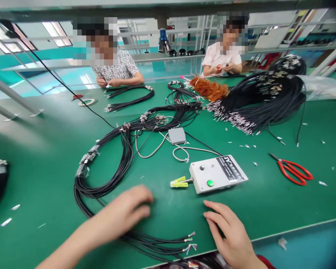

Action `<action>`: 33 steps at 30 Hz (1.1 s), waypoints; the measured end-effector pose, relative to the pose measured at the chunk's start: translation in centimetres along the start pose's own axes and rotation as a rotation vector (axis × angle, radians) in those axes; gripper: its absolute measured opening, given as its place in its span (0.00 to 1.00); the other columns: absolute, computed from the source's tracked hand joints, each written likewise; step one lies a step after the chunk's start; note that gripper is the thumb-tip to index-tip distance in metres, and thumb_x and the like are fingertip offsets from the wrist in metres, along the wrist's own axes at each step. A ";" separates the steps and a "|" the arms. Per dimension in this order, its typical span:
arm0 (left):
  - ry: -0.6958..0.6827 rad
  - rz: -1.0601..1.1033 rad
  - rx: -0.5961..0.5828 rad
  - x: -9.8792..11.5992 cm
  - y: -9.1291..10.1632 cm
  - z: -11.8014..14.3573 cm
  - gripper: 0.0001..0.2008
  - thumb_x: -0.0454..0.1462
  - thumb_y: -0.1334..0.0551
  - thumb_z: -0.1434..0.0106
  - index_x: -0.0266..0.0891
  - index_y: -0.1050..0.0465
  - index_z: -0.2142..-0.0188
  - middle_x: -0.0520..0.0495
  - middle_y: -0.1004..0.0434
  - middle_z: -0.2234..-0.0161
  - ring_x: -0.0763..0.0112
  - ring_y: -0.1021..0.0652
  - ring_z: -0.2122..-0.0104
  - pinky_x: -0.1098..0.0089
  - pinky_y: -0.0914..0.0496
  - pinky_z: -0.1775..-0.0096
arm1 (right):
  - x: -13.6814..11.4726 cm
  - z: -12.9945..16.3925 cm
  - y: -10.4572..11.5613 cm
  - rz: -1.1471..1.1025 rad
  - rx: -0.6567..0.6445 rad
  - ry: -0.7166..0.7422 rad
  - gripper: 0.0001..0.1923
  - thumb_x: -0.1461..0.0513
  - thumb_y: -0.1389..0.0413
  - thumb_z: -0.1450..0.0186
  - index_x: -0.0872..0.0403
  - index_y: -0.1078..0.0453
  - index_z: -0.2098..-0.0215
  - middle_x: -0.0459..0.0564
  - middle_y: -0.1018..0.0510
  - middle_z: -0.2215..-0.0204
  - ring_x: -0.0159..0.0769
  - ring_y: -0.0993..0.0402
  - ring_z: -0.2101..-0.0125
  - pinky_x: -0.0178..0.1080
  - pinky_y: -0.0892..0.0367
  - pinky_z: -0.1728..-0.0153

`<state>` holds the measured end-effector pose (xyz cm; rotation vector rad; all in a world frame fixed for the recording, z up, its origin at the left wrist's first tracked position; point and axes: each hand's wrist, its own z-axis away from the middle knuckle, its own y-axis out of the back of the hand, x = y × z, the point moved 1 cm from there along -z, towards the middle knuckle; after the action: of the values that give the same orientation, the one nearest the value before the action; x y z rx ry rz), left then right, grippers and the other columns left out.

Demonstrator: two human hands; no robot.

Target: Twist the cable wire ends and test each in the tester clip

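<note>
A clear plastic sheet or bag [323, 87] lies at the right beside a big heap of black cables [268, 101]; whether it holds anything I cannot tell. The white box [207, 173], with a knob, a green button and a yellow clip [179, 182] at its side, has a dark label [232, 168] reading "JY", followed by characters too small to make out. A small grey case [177, 135] sits behind it, near a pale cord. The looped bundle of black cables [112, 190] lies on the green desk [58, 149], running under the left forearm to bare coloured wire ends near the front edge. The left hand [128, 207], blurred, is over the desk beside this bundle, its fingers loosely bent, thumb apart, seemingly around nothing. The right hand [231, 231] is in front of the white box, fingers spread a little and empty. Red-handled scissors [294, 172] and white scraps lie to the right. Across the desk sit two people, faces blurred, with more cables before them; behind are shelves, windows and teal walls.
</note>
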<state>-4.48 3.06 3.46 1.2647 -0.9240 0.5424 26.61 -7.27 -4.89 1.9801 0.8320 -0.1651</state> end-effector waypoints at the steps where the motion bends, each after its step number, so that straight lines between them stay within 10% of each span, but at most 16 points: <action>1: -0.096 -0.168 -0.237 0.4 -1.5 2.2 0.06 0.31 0.34 0.48 0.44 0.27 0.70 0.49 0.22 0.67 0.62 0.22 0.65 0.65 0.28 0.60 | -0.1 0.0 0.0 -0.005 -0.008 -0.010 0.12 0.70 0.49 0.33 0.52 0.30 0.55 0.55 0.22 0.53 0.41 0.25 0.53 0.45 0.25 0.54; 6: -0.146 -0.561 -0.412 0.9 -2.4 6.6 0.13 0.28 0.47 0.39 0.45 0.26 0.65 0.46 0.22 0.64 0.61 0.22 0.64 0.64 0.29 0.57 | -0.2 -0.4 0.2 -0.044 -0.044 -0.027 0.11 0.69 0.48 0.33 0.52 0.29 0.56 0.54 0.22 0.54 0.41 0.25 0.54 0.45 0.26 0.54; 12: -0.019 -0.352 -0.440 2.4 -1.7 4.4 0.08 0.31 0.48 0.37 0.43 0.33 0.68 0.52 0.27 0.70 0.70 0.27 0.72 0.75 0.33 0.69 | -1.3 -1.2 0.5 -0.277 -0.030 -0.202 0.07 0.66 0.47 0.32 0.50 0.29 0.58 0.52 0.22 0.55 0.38 0.25 0.54 0.40 0.27 0.53; 20: -0.054 0.002 -0.297 6.9 -7.3 2.9 0.04 0.35 0.45 0.34 0.43 0.33 0.64 0.52 0.28 0.68 0.70 0.29 0.69 0.75 0.34 0.67 | -3.7 -3.4 0.0 -0.639 -0.094 -0.439 0.06 0.62 0.47 0.31 0.48 0.28 0.59 0.47 0.21 0.60 0.35 0.24 0.58 0.34 0.29 0.54; 33: 0.076 0.301 -0.143 5.1 -8.8 3.5 0.15 0.42 0.47 0.30 0.39 0.28 0.69 0.52 0.28 0.77 0.78 0.37 0.84 0.76 0.42 0.81 | -4.5 -6.4 0.0 -0.997 -0.145 -0.706 0.09 0.54 0.42 0.34 0.49 0.26 0.61 0.47 0.19 0.65 0.35 0.23 0.62 0.35 0.30 0.58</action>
<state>4.22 -3.23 2.87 0.9757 -1.0771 0.7418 21.84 -4.28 0.50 1.0712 1.2068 -1.2492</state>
